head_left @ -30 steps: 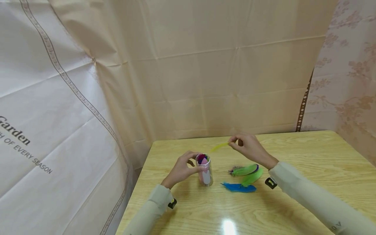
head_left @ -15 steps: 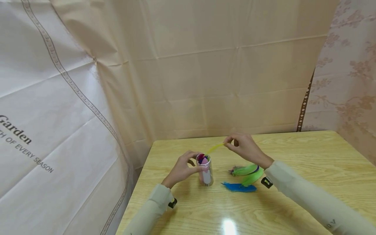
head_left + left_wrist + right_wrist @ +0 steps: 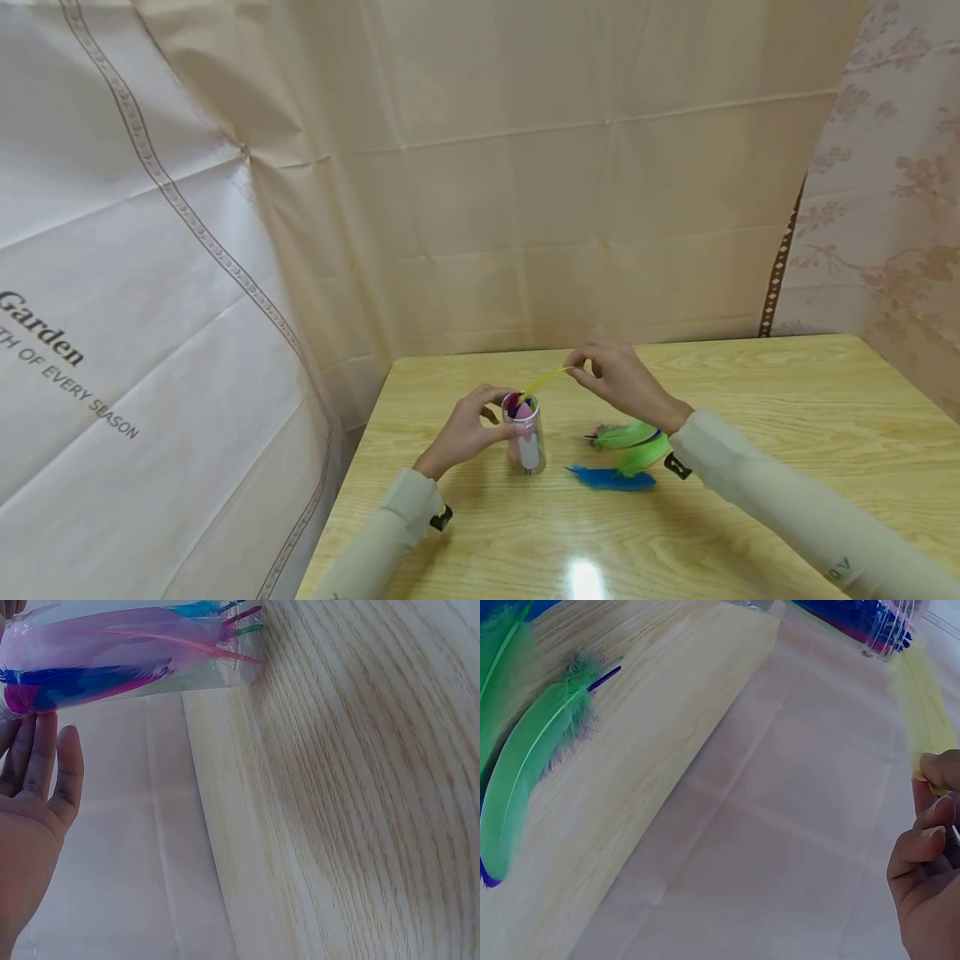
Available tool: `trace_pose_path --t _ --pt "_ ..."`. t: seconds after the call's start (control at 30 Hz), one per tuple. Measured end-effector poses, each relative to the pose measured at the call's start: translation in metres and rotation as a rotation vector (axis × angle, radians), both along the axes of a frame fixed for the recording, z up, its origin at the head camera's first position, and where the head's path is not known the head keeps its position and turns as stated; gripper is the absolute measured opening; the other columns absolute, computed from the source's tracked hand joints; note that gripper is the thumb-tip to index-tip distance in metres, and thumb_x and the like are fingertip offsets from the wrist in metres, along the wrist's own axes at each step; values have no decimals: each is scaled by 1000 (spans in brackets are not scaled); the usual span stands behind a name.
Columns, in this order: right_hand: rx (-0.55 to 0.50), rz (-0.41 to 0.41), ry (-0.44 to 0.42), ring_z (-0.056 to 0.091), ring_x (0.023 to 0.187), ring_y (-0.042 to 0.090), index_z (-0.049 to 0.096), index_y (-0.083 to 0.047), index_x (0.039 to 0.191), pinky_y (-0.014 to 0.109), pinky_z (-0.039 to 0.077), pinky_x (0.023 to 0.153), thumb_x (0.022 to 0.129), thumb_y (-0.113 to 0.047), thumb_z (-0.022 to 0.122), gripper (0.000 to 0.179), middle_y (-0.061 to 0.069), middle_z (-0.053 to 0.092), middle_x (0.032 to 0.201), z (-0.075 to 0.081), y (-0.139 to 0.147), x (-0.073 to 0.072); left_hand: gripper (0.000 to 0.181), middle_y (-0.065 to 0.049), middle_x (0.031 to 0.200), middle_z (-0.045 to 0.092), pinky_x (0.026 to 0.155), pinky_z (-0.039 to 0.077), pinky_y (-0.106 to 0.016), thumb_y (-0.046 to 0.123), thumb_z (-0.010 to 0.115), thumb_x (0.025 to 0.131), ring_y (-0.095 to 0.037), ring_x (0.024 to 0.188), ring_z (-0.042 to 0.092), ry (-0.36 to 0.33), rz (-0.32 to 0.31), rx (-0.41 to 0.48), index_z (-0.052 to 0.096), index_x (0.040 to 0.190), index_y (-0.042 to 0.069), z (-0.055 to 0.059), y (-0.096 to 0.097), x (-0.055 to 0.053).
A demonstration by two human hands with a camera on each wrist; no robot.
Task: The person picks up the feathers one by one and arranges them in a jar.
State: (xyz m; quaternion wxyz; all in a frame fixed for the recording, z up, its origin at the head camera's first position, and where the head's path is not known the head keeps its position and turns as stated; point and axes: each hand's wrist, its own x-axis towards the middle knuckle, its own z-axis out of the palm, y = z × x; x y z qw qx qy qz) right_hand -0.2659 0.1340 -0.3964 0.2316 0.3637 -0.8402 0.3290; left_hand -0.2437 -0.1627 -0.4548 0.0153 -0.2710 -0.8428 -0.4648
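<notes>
A clear jar (image 3: 529, 454) stands upright on the table with pink, blue, purple and other feathers inside, as the left wrist view shows through its wall (image 3: 135, 645). My left hand (image 3: 467, 433) grips it near the rim between thumb and fingers. Pinched by one end in my right hand (image 3: 618, 382) is a yellow feather (image 3: 546, 379). Its other end reaches down to the jar's mouth; in the right wrist view the yellow feather (image 3: 922, 705) meets the threaded rim. How far it goes in cannot be told.
Right of the jar lie green feathers (image 3: 643, 456), one with a purple tip, and a blue feather (image 3: 613, 478). The wooden table (image 3: 480, 550) ends at the back against a beige cloth (image 3: 510, 208). A printed white cloth (image 3: 135, 333) hangs at the left.
My right hand has moved left toward the jar, bringing the yellow feather's lower end to its mouth. The left hand and the jar have stayed in place.
</notes>
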Motion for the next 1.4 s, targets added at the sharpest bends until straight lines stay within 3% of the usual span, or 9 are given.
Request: trace_pose_path --t 0.3,0.53,0.77,0.93,1.1,1.4 --pt "70 38 160 55 76 8 76 -13 98 25 48 60 88 -5 81 14 -5 69 92 0 -9 1 50 8 122 62 91 54 -48 25 84 89 -18 110 59 -2 -19 25 65 135 26 0 0 0" --pt "121 146 245 68 80 13 74 -13 99 26 56 65 85 -1 83 21 -3 68 96 -2 -21 1 48 11 121 62 88 55 -40 35 83 89 -13 107 58 34 -28 0 65 134 29 -2 -1 -1" --pt "161 231 313 68 82 11 74 -12 100 26 59 71 81 -1 86 25 -1 66 99 -1 -32 5 48 3 122 63 90 55 -47 29 83 90 -17 106 57 25 -21 5 66 134 21 -2 0 -1" --pt "178 265 332 66 79 11 75 -11 99 25 58 69 81 0 86 24 1 65 99 -2 -39 5 47 3 122 63 91 54 -50 28 83 90 -22 108 57 13 -29 21 67 133 21 0 0 0" --pt "224 265 308 65 78 10 76 -14 100 24 57 67 85 -5 85 19 -1 65 101 -2 -46 4 46 9 120 62 90 55 -42 36 81 91 -17 108 58 30 -23 -8 66 133 26 -1 -1 -1" --pt "296 283 257 64 81 8 77 -16 104 22 55 68 92 -9 79 13 -2 65 105 -3 -56 2 51 11 125 61 89 56 -43 44 79 91 -12 112 58 39 -35 -22 64 137 29 0 -2 -1"
